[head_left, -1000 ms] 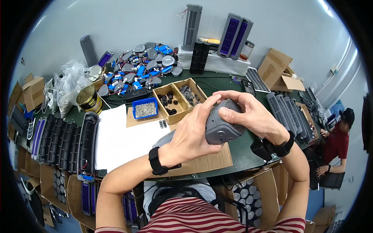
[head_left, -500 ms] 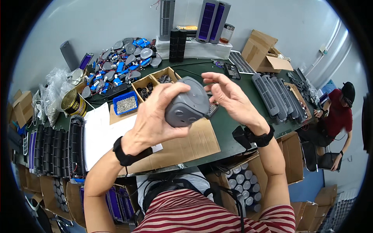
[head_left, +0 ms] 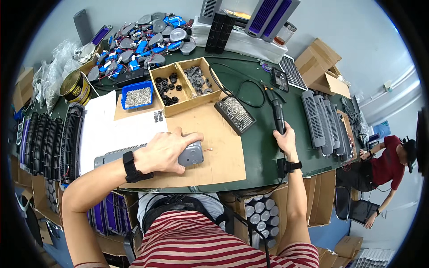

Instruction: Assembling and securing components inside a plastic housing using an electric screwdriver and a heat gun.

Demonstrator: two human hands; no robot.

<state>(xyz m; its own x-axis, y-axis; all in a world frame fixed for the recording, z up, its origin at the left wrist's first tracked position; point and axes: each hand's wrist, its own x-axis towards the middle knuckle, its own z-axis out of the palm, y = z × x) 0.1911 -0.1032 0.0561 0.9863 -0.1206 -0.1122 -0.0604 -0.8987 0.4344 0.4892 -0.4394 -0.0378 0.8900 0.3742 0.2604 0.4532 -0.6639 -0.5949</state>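
A grey tower fan housing [head_left: 192, 154] lies on its side on the cardboard sheet [head_left: 223, 161], a short thin wire sticking out at its right end. My left hand [head_left: 164, 152] is laid over it near that end, thumb and fingers gripping its sides and hiding its middle. On the right, my right hand [head_left: 286, 139] is closed round the lower part of a black corded electric screwdriver [head_left: 278, 115] on the green table. Between the hands sits a black tray [head_left: 235, 115] filled with small screws.
A divided cardboard box [head_left: 167, 108] of black and grey small parts stands beyond the sheet, beside a blue tray [head_left: 137, 95] of screws. Grey parts with blue batteries [head_left: 156, 40] are heaped at the back left. Slotted grey housings [head_left: 315, 119] lie right; a co-worker [head_left: 391, 158] sits beyond.
The housing has gone from being held up, end toward me, to lying on the cardboard under my left hand. My right hand has moved right and taken hold of the screwdriver.
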